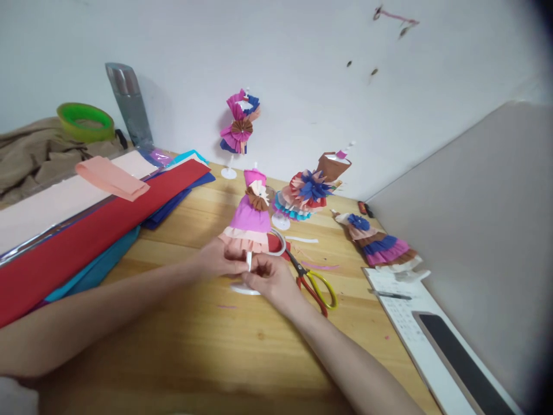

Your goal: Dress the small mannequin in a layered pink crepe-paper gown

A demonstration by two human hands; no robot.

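Note:
A paper dress figure (250,222) in pink, purple and peach stands on a white stand with a round base (244,289) at the middle of the wooden table (224,346). My left hand (220,259) pinches the stand's thin white stem just under the skirt. My right hand (272,278) is closed on the same stem from the right. Both hands touch each other there.
Scissors with yellow and red handles (317,285) and a tape roll (279,242) lie right of my hands. Three more paper dress figures (239,124) (309,190) (378,245) stand or lie behind. Crepe paper sheets (86,230) cover the left. A phone (462,363) rests on a white sheet at the right edge.

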